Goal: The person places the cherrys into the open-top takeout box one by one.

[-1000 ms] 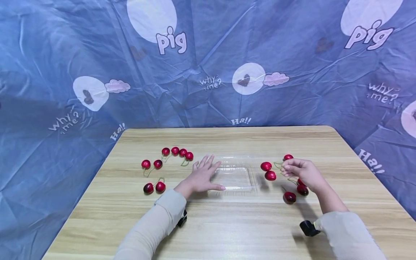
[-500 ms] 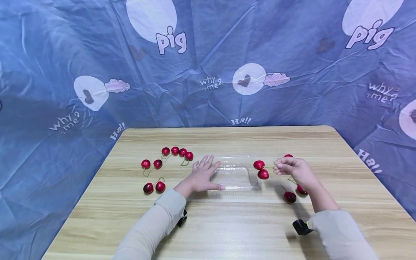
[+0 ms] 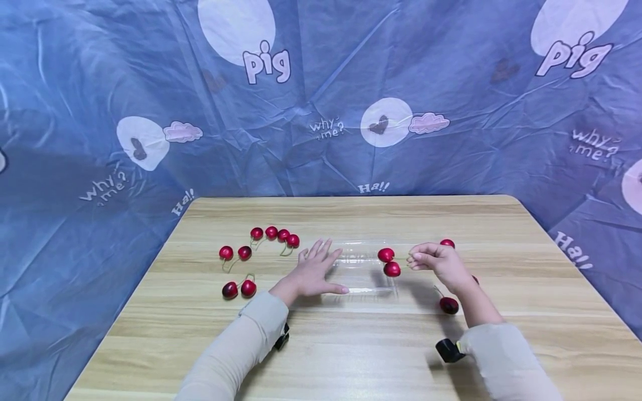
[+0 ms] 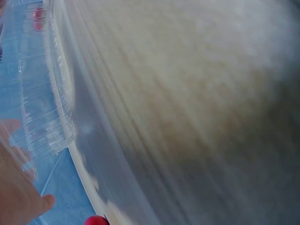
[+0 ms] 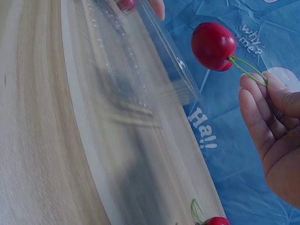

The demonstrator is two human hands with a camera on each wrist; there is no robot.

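Note:
A clear plastic box [image 3: 361, 273] sits mid-table, hard to make out against the wood. My left hand [image 3: 313, 273] rests on its left side with the fingers spread. Between thumb and fingertips my right hand [image 3: 433, 264] pinches the green stems of a pair of cherries [image 3: 392, 269], which hang at the box's right side, above the table. In the right wrist view the joined stems run from the red cherry [image 5: 213, 47] to the pinching fingertips [image 5: 276, 89]. The left wrist view catches the box wall [image 4: 42, 93] beside the left thumb.
Several cherries with stems lie left of the box, among them a front pair [image 3: 238, 288] and a back row [image 3: 271, 233]. On the right, a dark cherry [image 3: 448, 305] lies near the right forearm and another cherry [image 3: 447, 243] lies behind the hand. A blue printed cloth [image 3: 321, 100] hangs behind the table.
My right hand has moved left, carrying the pair of cherries from the right-hand group to the box's right side. The left hand has stayed in place on the box.

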